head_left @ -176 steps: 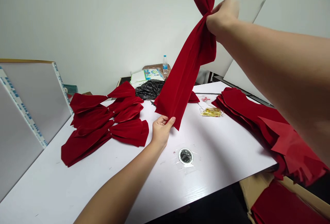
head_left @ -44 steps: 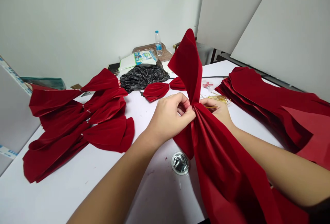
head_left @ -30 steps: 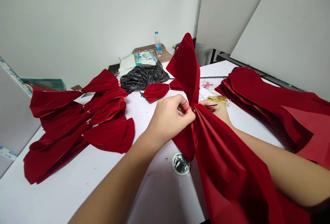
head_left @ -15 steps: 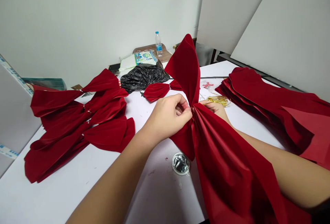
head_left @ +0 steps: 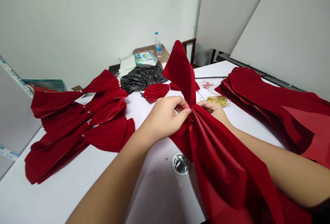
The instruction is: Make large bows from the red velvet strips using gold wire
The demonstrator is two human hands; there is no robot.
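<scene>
A large red velvet bow (head_left: 219, 155) is held upright and tilted over the table, gathered tight at its middle. My left hand (head_left: 171, 115) pinches that gathered middle from the left, thumb and fingertips together. From the right, my right hand (head_left: 215, 110) is closed at the same spot, its fingertips partly hidden behind the cloth. A thin tie seems to run at the knot, too small to make out clearly. Just beyond my right hand lies a bundle of gold twist ties (head_left: 219, 101).
Several finished red bows (head_left: 79, 124) lie stacked at left, and a smaller red bow (head_left: 157, 91) lies farther back. Red cloth pieces (head_left: 270, 103) are piled at right. Behind are a black plastic bag (head_left: 143, 76) and a water bottle (head_left: 158, 45). A round table grommet (head_left: 180, 164) sits in front.
The bow's upper loop has swung left and slightly down, and its lower part has shifted a little left. Both hands stay at the gathered middle.
</scene>
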